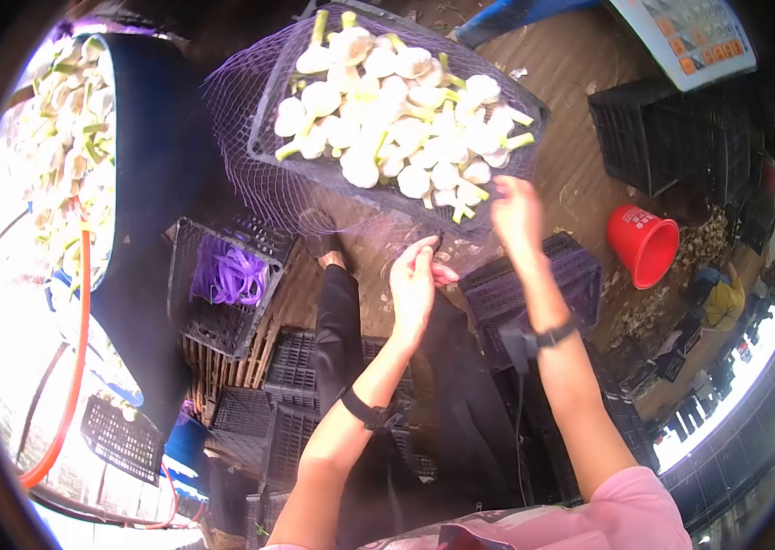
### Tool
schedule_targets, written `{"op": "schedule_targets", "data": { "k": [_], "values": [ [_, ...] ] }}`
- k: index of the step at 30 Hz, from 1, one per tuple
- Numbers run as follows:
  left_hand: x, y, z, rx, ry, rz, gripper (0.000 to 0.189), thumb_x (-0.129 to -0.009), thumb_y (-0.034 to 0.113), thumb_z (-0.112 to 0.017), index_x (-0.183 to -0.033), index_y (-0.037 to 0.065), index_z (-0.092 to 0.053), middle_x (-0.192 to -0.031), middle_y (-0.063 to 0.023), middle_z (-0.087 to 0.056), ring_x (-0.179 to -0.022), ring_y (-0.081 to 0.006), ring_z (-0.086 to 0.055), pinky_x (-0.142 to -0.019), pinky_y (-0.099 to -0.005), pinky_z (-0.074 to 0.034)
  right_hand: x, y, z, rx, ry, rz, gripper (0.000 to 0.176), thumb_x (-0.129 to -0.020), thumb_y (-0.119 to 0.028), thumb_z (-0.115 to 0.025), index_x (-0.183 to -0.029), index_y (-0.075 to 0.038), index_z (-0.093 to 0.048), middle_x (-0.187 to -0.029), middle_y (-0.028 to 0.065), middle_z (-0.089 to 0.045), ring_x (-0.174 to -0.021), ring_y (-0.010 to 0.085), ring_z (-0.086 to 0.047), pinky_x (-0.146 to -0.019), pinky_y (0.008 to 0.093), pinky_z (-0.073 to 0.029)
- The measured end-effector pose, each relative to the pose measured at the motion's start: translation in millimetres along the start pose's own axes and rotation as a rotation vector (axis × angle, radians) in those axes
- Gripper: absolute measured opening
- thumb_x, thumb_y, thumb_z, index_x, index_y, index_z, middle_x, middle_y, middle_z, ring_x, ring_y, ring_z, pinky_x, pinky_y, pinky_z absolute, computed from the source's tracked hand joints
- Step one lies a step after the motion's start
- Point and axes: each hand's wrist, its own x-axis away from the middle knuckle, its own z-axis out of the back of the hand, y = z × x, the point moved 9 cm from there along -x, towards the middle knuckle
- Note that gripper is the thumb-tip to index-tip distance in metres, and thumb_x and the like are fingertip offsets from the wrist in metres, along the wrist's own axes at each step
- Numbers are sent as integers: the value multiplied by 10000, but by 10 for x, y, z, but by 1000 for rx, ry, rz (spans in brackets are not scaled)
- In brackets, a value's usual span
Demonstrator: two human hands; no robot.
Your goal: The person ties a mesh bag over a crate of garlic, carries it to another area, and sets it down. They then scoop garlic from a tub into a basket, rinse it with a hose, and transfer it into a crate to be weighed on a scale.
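Note:
A dark crate (263, 124) heaped with white garlic bulbs (396, 110) and their short green stems stands in front of me. Purple mesh netting (236, 137) lines it and spills over the left side. My left hand (413, 289) is at the crate's near edge, fingers pinched together with a small dark bit at the tips that I cannot make out. My right hand (517, 218), blurred by motion, is just beyond the crate's near right corner, close to the garlic.
Left, a crate (183, 302) holds purple net bags (231, 270); beyond it stands a large blue-sided bin (144, 156) of garlic. A red bucket (641, 246), black crate (671, 137) and scale (694, 41) stand right. A purplish crate (534, 298) sits below my right hand.

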Motion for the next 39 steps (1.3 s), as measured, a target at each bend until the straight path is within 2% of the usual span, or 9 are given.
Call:
{"op": "schedule_targets", "data": {
  "k": [7,10,14,20,25,29,32,33,39],
  "values": [
    [309,966,-451,-387,-56,-367,288,-934,211,-468,-1088,13,-608,-771,-75,-674,-653,-119,-615,-646,-250,-495,-73,205,2276,-513,560,-128,187,-857,37,-447,-854,1,-631,-804,54,-638,-664,90,-541,-596,215,-451],
    [202,1637,-326,-628,33,-487,241,-893,210,-506,-960,24,-643,-688,-115,-624,-635,-260,-612,-618,-353,-481,-162,-346,2285,-643,480,-81,192,-843,60,-467,-922,8,-634,-870,68,-630,-687,91,-528,-607,215,-434],
    [618,2173,216,-442,36,-1145,116,-823,86,-601,-903,30,-662,-723,-99,-617,-633,-230,-606,-605,-323,-488,166,-1622,1466,-412,52,267,148,-800,88,-486,-863,10,-595,-855,74,-597,-655,107,-498,-583,221,-415],
    [-198,713,2931,70,459,-401,105,-856,99,-584,-853,18,-652,-728,-13,-614,-606,-104,-537,-575,-263,-466,1039,-2540,-20,-551,-576,442,202,-721,128,-503,-836,16,-625,-789,116,-595,-642,182,-574,-565,259,-451],
    [-638,-797,5949,-281,1140,-150,236,-773,160,-707,-971,35,-677,-811,-44,-643,-710,-146,-563,-689,-286,-471,1403,-2509,-871,-482,-813,253,218,-745,129,-480,-848,1,-624,-776,107,-595,-669,180,-602,-590,260,-464],
    [-1149,-914,6700,161,991,108,489,-851,203,-614,-1298,61,-476,-1267,-119,-536,-1137,-217,-513,-995,-344,-348,1455,-2115,-1366,-511,-853,42,209,-780,96,-461,-867,-6,-621,-768,52,-575,-614,94,-525,-548,215,-412],
    [-1261,-800,6692,30,841,430,483,-870,247,-562,-1305,70,-449,-1261,-120,-540,-1123,-275,-525,-994,-412,-359,1443,-1871,-1599,-509,-869,-83,205,-806,86,-447,-884,1,-616,-799,44,-579,-627,75,-518,-555,200,-410],
    [-1588,-1322,7324,123,778,239,472,-840,226,-611,-1261,47,-494,-1208,-124,-576,-1054,-253,-565,-936,-412,-412,1423,-1865,-1630,-493,-866,-96,205,-806,86,-447,-884,1,-616,-799,44,-579,-627,75,-518,-555,200,-410],
    [26,-5,6508,-302,1311,-369,211,-819,139,-663,-954,-23,-671,-911,-82,-681,-808,-142,-603,-774,-260,-467,1453,-2280,-1536,-666,-981,-223,144,-841,31,-522,-947,-3,-613,-887,37,-621,-753,83,-577,-667,211,-464]
  ]
}}
